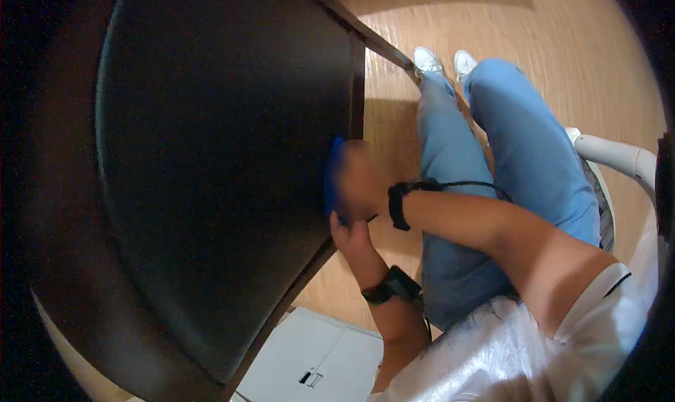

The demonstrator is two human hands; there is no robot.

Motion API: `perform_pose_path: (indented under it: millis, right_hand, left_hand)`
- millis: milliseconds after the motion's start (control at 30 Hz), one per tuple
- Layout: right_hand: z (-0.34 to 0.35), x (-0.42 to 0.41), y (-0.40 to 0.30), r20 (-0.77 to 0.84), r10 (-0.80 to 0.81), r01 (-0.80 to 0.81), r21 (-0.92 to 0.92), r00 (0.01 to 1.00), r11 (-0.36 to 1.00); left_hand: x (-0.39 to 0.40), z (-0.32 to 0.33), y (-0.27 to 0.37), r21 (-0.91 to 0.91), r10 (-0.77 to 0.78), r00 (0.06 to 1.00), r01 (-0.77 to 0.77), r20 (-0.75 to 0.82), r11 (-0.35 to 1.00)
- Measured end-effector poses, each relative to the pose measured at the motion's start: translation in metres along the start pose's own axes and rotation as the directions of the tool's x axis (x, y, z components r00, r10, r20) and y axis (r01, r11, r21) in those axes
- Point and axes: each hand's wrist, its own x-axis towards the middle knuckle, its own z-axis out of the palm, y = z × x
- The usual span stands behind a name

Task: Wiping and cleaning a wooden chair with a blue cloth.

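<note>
A blue object [330, 183], its kind unclear, shows at the edge of the dark table [227, 138]. My left hand [350, 236] is at its lower end, with the thumb side against it and the other fingers hidden. Right beside it, my right hand [364, 178] lies over the blue object. A blurred patch covers most of that hand, so its fingers cannot be made out. Black straps with small devices circle my left wrist [391, 286] and my right wrist [399, 208].
Wood-patterned floor [390, 80] shows beyond the table's edge. A white two-door cabinet [321, 349] stands at the lower left of my body. My legs in blue jeans [453, 138] are beside the table, and a white chair armrest [614, 151] is at my right.
</note>
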Motion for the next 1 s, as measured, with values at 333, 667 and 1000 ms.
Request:
perform_pose_path:
  millis: [333, 667, 1000]
  right_hand:
    - [-0.027, -0.006, -0.115, 0.004, -0.389, 0.379, 0.208, 0.921, 0.901]
    - [-0.022, 0.046, -0.010, -0.116, -0.025, 0.027, 0.014, 0.993, 1.000]
    - [-0.032, 0.009, -0.154, -0.092, -0.606, 0.611, 0.182, 0.790, 0.770]
  left_hand:
    - [-0.062, 0.045, 0.075, -0.407, 0.075, 0.969, 0.027, 0.233, 0.913]
    - [0.034, 0.039, 0.006, 0.203, -0.012, 0.961, -0.046, 0.275, 0.978]
    - [-0.094, 0.079, 0.123, -0.839, -0.105, 0.889, 0.455, 0.445, 0.298]
